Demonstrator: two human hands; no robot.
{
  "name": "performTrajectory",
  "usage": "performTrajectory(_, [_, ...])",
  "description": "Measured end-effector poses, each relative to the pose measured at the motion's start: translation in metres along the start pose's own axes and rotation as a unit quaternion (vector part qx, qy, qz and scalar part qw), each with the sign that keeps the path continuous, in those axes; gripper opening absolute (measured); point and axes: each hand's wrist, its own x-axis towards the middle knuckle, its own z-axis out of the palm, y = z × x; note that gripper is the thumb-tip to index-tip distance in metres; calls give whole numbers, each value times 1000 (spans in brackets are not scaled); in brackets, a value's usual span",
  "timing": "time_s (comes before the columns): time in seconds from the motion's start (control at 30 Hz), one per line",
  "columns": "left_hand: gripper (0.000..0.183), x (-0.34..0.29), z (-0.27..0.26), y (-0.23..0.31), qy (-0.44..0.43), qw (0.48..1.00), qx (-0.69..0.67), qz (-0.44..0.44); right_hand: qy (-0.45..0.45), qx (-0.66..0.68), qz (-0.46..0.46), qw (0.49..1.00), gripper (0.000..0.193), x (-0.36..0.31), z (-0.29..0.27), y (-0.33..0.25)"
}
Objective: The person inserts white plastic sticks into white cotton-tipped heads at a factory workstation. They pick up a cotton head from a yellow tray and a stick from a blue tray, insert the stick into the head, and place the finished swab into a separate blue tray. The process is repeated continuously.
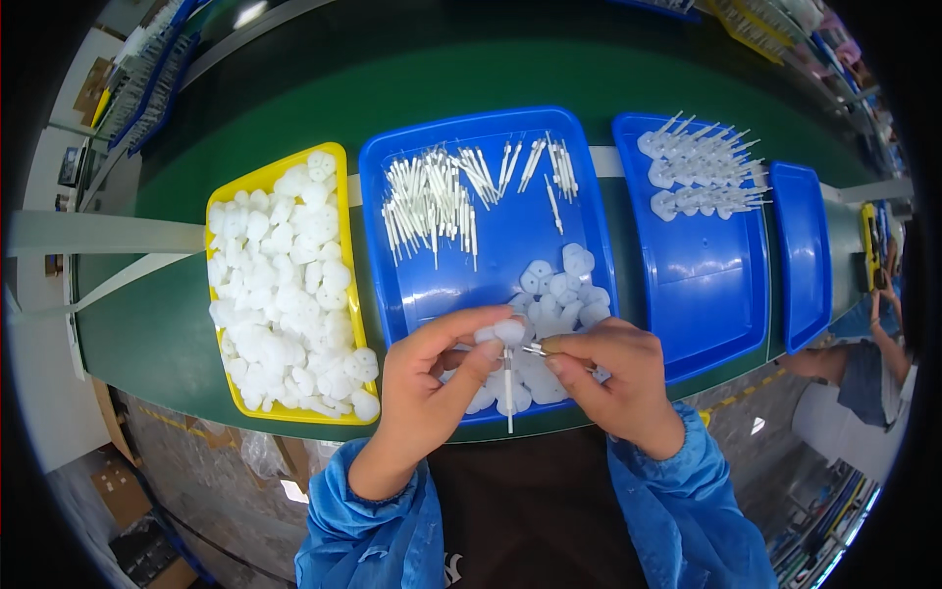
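My left hand (432, 368) is closed, pinching a white rounded plastic piece (507, 332) between thumb and fingers. A thin white stick (509, 398) hangs straight down from it. Close beside it, my right hand (618, 373) pinches a small metal-tipped rod (534, 349), its tip pointing at the white piece; the fingers hide most of the rod. Both hands are over the near edge of a large blue tray (471, 293). Loose white rounded pieces (561, 289) lie in that tray under and behind my hands. Thin white sticks (432, 201) are heaped in its far part.
A yellow tray (344, 206) at the left is heaped with white rounded pieces (285, 285). To the right, another blue tray (702, 314) holds rows of white pieces with sticks (702, 167). Beyond it stands a narrower blue tray (805, 255). A person (878, 353) sits at far right.
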Motion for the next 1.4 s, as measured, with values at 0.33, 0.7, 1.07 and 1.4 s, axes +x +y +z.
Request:
performTrajectory(0.33, [37, 1, 9, 1, 48, 976, 194, 87, 10, -52, 4, 999, 14, 4, 6, -11])
performTrajectory(0.7, [40, 1, 5, 4, 37, 919, 348, 183, 9, -115, -39, 993, 12, 8, 12, -4])
performTrajectory(1.07, [42, -7, 8, 3, 45, 906, 378, 184, -34, -7, 73, 997, 10, 9, 13, -7])
performTrajectory(1.4, [50, -1, 7, 2, 27, 968, 213, 133, 15, 8, 13, 1000, 15, 4, 11, 1])
